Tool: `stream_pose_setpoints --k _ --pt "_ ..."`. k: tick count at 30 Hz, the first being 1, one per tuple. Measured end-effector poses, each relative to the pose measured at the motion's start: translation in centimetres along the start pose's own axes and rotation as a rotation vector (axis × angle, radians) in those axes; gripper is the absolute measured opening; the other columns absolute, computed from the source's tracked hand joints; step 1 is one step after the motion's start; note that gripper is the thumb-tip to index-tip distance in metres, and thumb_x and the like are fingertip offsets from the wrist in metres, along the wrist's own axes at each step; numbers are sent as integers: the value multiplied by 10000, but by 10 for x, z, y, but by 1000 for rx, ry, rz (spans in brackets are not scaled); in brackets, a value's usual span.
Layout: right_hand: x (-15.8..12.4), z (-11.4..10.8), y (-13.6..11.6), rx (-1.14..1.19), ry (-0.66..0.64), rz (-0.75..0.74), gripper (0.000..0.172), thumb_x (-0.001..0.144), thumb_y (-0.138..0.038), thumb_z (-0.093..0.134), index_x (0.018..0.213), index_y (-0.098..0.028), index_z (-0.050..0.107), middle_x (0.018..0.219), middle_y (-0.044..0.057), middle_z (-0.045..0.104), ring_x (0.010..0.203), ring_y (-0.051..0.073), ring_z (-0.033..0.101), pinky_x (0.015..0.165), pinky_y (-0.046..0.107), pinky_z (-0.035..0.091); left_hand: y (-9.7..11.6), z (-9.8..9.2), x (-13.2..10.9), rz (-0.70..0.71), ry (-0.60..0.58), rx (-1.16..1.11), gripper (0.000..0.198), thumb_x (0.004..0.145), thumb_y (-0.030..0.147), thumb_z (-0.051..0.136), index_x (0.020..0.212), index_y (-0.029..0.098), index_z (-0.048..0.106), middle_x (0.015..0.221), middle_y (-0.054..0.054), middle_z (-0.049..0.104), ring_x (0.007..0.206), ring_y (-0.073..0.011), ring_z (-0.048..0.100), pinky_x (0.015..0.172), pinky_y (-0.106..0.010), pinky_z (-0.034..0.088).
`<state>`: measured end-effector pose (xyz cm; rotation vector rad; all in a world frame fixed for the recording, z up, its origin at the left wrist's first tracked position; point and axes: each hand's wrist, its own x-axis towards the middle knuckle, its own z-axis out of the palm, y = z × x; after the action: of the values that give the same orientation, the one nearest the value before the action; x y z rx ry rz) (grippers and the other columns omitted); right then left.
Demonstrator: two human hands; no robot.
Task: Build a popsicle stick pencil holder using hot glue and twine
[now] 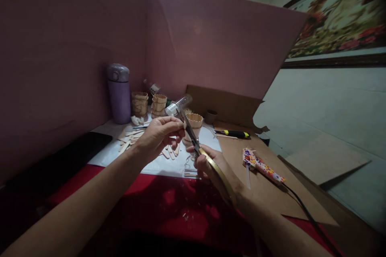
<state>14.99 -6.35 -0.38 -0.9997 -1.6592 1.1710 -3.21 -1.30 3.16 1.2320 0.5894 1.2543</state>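
My right hand (211, 160) is wrapped round a pair of scissors (208, 160) with gold handles, their blades pointing up and away from me. My left hand (161, 132) is closed in a pinch beside the blades. Between its fingertips is a small pale piece (185, 125), likely the end of a wooden craft stick, touching or very near the blades. Loose craft sticks (129, 140) lie under and around my left hand on white paper (150, 170). Just behind the scissors stands a cup covered in wooden sticks (194, 121), partly hidden by them.
Two stick-covered cups (139, 103) and a purple tumbler (119, 94) stand at the back left. A clear plastic bottle (178, 105) lies behind my hands. On cardboard (232, 156) at right are a utility knife (233, 133) and a flower-patterned glue gun (262, 166) with its cord.
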Motion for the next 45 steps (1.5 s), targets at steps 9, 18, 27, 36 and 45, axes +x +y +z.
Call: stream_pose_setpoints --k 9,18,27,36,45 --pt "1 2 -3 -20 42 7 763 672 -813 616 1044 -147 604 634 -46 416 522 95 345 447 227 266 0 4 -2 35 2 136 261 702 320 761 625 117 616 532 -27 609 367 -95 514 317 -196 415" --pt "2 4 2 20 49 19 725 659 -769 672 1044 -158 610 594 -64 388 486 84 306 428 221 243 -3 7 -3 78 8 117 242 725 311 751 642 127 618 522 -8 600 361 -89 505 322 -195 406" --pt "0 7 2 53 69 23 716 651 -770 681 1013 -156 610 575 -71 383 467 76 309 416 216 246 -9 6 -2 123 8 111 208 746 293 726 664 128 629 528 -7 605 393 -80 502 372 -187 408" --pt "4 12 17 101 92 20 630 658 -735 708 916 -167 615 534 -77 387 434 64 308 390 204 232 -8 5 -1 87 -23 64 236 729 285 731 606 140 592 520 -3 589 379 -88 492 342 -200 394" --pt "3 10 11 217 101 62 661 696 -797 616 930 -182 547 460 -124 347 330 34 236 316 171 200 -6 5 -2 58 1 46 169 724 262 711 658 127 634 539 -27 609 419 -105 513 369 -211 416"
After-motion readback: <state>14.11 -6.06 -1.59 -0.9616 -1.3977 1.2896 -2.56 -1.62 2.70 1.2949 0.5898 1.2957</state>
